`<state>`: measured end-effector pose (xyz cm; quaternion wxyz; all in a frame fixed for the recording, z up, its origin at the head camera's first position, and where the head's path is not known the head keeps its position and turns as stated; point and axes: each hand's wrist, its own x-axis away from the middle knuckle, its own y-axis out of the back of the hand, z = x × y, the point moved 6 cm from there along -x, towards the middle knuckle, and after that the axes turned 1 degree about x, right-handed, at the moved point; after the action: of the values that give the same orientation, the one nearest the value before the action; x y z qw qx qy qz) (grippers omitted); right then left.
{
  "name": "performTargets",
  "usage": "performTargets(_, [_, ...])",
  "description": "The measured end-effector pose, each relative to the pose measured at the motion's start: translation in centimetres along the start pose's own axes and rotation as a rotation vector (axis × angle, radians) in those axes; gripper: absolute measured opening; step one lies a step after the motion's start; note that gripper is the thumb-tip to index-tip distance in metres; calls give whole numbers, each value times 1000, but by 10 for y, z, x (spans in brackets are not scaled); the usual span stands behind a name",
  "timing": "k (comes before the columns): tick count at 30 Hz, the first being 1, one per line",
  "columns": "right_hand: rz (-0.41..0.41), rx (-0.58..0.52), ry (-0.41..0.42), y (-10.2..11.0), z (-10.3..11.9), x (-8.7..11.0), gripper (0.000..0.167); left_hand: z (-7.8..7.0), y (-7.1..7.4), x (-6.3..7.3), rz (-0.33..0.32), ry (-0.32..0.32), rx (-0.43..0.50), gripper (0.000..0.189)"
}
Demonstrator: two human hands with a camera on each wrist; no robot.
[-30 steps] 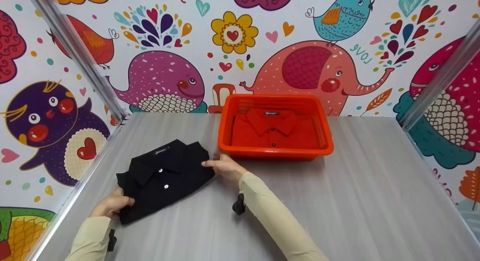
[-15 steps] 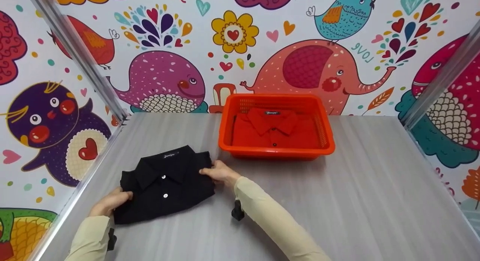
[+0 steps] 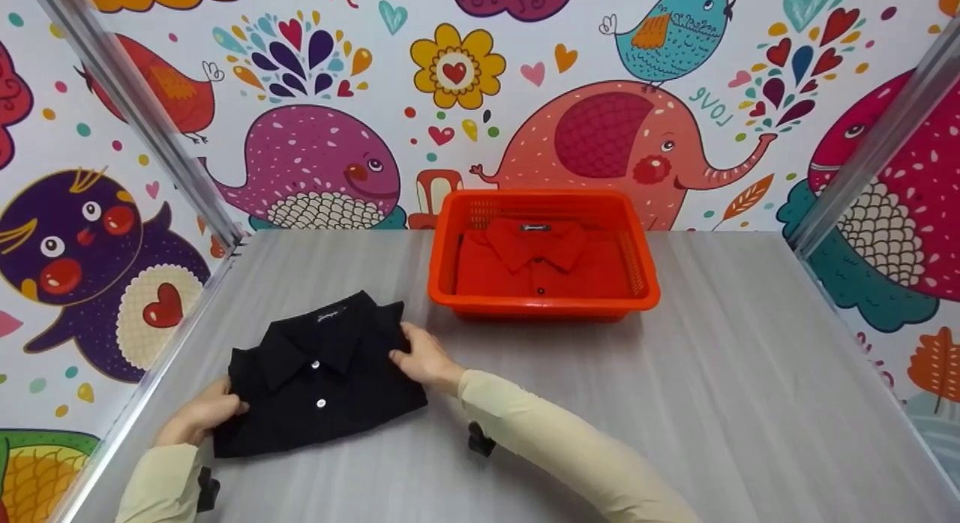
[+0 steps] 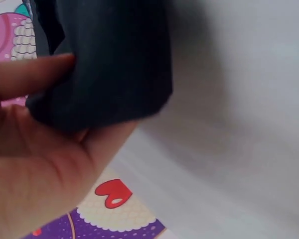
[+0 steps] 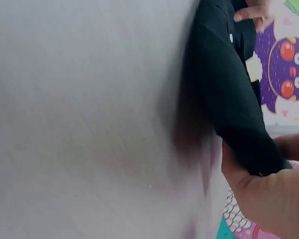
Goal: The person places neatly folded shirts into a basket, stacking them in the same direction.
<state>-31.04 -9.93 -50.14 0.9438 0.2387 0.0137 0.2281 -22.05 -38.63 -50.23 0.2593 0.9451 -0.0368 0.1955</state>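
A folded black polo shirt (image 3: 322, 380), collar toward the back and two white buttons showing, is held between both hands at the left of the table. My left hand (image 3: 201, 412) grips its left edge, thumb on top and fingers beneath, as the left wrist view shows on the dark cloth (image 4: 114, 64). At the opposite edge, my right hand (image 3: 427, 362) pinches the shirt, with the thumb above. In the right wrist view the shirt's lower edge (image 5: 229, 84) stands off the table over a shadow. A folded red shirt (image 3: 544, 264) lies in the orange basket (image 3: 544, 304).
The basket stands against the back wall, right of the black shirt. Grey wood-grain table (image 3: 720, 388) spreads to the right and front. Cartoon-printed walls (image 3: 450, 5) enclose the back and sides, with metal corner posts (image 3: 142, 118) at left and right.
The black shirt's right side has come down toward the front, so it lies less slanted. Both hands keep their hold on it. The whole head view has shifted slightly.
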Motion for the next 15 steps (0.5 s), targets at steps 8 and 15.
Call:
performTargets(8, [23, 10, 60, 15, 11, 14, 56, -17, 1, 3, -8, -122, -92, 64])
performTargets(15, [17, 95, 142, 36, 19, 23, 53, -32, 0, 7, 1, -165, -63, 57])
